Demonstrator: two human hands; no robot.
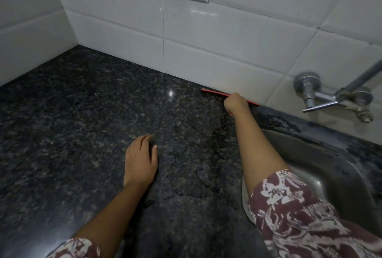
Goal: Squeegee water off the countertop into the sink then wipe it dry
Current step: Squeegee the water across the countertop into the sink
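Granite tabletop (72, 133), dark and speckled, with a water film (192, 177) near centre. Steel sink (310, 154) at right. Left hand (140, 160) rests flat, fingers relaxed. Right hand (235, 102) grips the red squeegee (215, 92), its blade against the far tiled wall.
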